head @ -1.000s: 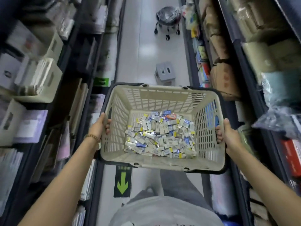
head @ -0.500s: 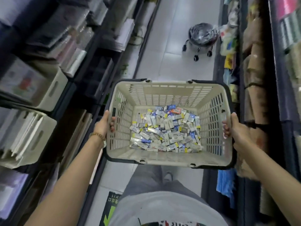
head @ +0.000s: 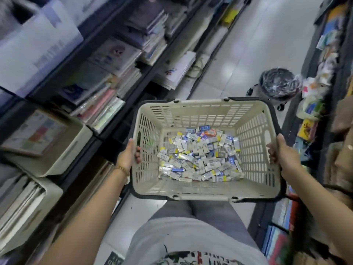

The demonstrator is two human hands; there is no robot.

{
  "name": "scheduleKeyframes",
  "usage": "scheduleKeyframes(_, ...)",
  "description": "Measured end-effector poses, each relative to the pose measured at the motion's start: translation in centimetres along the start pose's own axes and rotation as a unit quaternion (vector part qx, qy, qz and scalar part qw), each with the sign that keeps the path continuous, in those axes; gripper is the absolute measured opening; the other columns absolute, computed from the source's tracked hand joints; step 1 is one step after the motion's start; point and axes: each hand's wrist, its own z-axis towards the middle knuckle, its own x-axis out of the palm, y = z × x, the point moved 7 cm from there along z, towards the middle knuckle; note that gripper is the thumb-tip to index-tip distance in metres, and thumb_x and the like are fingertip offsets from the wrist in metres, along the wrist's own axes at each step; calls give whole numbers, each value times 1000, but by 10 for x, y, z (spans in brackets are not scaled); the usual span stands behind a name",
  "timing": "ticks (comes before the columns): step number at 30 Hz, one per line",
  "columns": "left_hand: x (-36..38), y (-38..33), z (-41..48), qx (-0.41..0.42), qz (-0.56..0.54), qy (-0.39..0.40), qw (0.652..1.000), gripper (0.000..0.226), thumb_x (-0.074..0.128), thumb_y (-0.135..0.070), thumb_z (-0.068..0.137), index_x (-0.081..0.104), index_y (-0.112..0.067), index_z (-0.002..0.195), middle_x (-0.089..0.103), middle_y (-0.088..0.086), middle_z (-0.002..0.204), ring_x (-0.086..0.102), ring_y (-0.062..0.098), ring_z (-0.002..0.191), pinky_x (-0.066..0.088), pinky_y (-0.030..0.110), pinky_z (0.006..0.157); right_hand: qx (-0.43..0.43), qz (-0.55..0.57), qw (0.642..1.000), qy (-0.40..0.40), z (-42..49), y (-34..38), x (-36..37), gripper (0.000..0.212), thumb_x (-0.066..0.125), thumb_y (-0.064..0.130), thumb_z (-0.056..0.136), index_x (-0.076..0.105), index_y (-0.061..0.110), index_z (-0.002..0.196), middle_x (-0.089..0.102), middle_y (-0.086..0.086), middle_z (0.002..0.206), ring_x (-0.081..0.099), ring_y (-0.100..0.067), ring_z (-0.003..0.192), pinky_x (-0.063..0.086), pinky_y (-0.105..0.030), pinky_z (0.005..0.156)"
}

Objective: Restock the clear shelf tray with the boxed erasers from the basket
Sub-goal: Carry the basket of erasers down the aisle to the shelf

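You held a beige plastic basket out in front of you, a rectangular tub with slotted walls, rounded corners and a dark band running round its rim. Your left hand gripped the rim at the basket's 9 o'clock, fingers curled over the edge with the fingertips showing inside the wall. Your right hand gripped the rim at 3 o'clock the same way, fingers wrapped round the edge. A beaded bracelet sat on your left wrist.

The boxed erasers lay in a loose heap on the basket's floor, spread from its centre towards 3 o'clock. They were small flat cartons, mostly white and silver-grey with blue and yellow ends, and one orange carton lay at the heap's 12 o'clock edge. They pointed every way and overlapped one another.

At 9 to 11 o'clock from the basket stood dark shelving packed with flat stacks of notebooks in glossy wrap, and lower down two beige bins full of paper goods. The pale tiled floor ran up the aisle at 12 o'clock. At 1 o'clock a wheeled stool, its round seat wrapped in crinkled plastic, stood in the aisle just beyond the basket's far corner. More shelves of blurred, colourful packets lined the 3 o'clock side.
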Motion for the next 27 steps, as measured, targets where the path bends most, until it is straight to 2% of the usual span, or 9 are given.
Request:
scheduleKeyframes(3, 6, -11, 16, -4, -23, -21, 999, 49, 40, -49, 96, 54, -13, 66, 39, 1, 57, 37, 13, 47, 37, 26, 55, -20, -21, 999, 25, 32, 36, 22, 52, 40, 55, 92, 62, 13, 73, 52, -2, 61, 44, -19, 52, 38, -30, 52)
scheduleKeyframes(9, 17, -11, 52, -28, -111, -81, 990, 48, 45, -48, 94, 56, -12, 64, 42, -4, 44, 38, 8, 35, 37, 23, 51, -61, -66, 990, 106, 103, 100, 81, 51, 38, 53, 94, 59, 12, 73, 48, -3, 62, 40, -18, 53, 36, -30, 53)
scheduleKeyframes(12, 26, -5, 72, -36, -155, -122, 980, 48, 47, -49, 93, 57, -13, 63, 44, -6, 40, 38, 8, 34, 37, 23, 49, -74, -107, 978, 161, 143, 133, 124, 52, 36, 53, 92, 58, 10, 73, 46, -3, 60, 38, -17, 52, 34, -31, 53)
scheduleKeyframes(17, 51, 12, 92, -56, -212, -185, 958, 50, 44, -50, 94, 55, -11, 65, 42, -7, 36, 38, 7, 31, 35, 24, 49, -75, -153, 962, 215, 200, 180, 185, 51, 38, 49, 95, 55, 10, 68, 44, -6, 58, 37, -20, 49, 34, -30, 50)
scheduleKeyframes(19, 61, 19, 92, -59, -231, -204, 949, 49, 41, -48, 95, 53, -11, 66, 42, -8, 34, 37, 6, 29, 35, 22, 45, -79, -173, 954, 230, 212, 193, 200, 50, 39, 49, 94, 55, 11, 66, 45, -6, 58, 37, -20, 49, 34, -30, 50)
scheduleKeyframes(22, 68, 33, 91, -51, -277, -234, 930, 44, 43, -45, 96, 53, -12, 69, 49, -7, 43, 38, 5, 33, 34, 18, 39, -80, -192, 938, 276, 227, 207, 226, 48, 40, 49, 94, 54, 12, 68, 44, -5, 60, 36, -17, 48, 34, -28, 48)
scheduleKeyframes(25, 78, 57, 95, -69, -287, -257, 920, 41, 44, -49, 94, 56, -16, 74, 51, -4, 60, 39, 9, 44, 36, 25, 50, -61, -203, 923, 320, 244, 203, 255, 46, 41, 50, 95, 53, 13, 71, 44, -3, 62, 35, -13, 46, 32, -23, 44)
scheduleKeyframes(27, 86, 79, 97, -88, -280, -276, 915, 44, 44, -54, 92, 58, -16, 73, 48, -4, 57, 39, 9, 45, 38, 25, 52, -47, -228, 913, 335, 252, 190, 271, 46, 39, 50, 95, 52, 13, 71, 42, -2, 63, 34, -14, 48, 31, -24, 46)
